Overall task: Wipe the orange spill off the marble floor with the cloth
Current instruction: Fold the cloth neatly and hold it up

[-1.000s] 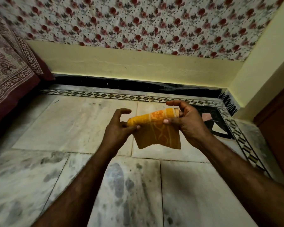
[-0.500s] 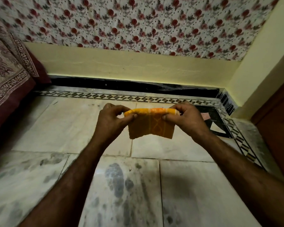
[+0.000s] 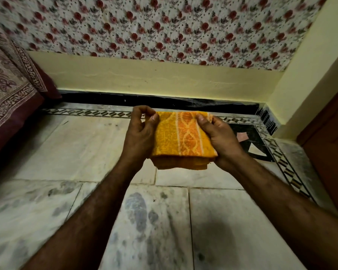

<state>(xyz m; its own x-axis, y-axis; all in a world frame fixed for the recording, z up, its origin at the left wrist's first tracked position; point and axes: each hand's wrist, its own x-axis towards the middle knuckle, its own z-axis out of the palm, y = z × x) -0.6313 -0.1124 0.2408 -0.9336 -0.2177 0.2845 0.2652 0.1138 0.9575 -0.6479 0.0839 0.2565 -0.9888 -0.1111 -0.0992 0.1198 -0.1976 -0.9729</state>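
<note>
A folded yellow-orange patterned cloth is held in the air above the marble floor, roughly flat, with a lower layer showing under its near edge. My left hand pinches its left edge with thumb and fingers. My right hand grips its right edge, thumb on top. No orange spill shows on the visible floor; the patch under the cloth and hands is hidden.
A bed with a maroon patterned cover stands at the left. The floral wall with a yellow base and black skirting closes the far side. A brown wooden door is at the right. Grey smudges mark the near tiles.
The cloth hung down from a rolled top edge before; now it lies folded and nearly flat between both hands. Both hands have shifted a little to the right and turned palms inward.
</note>
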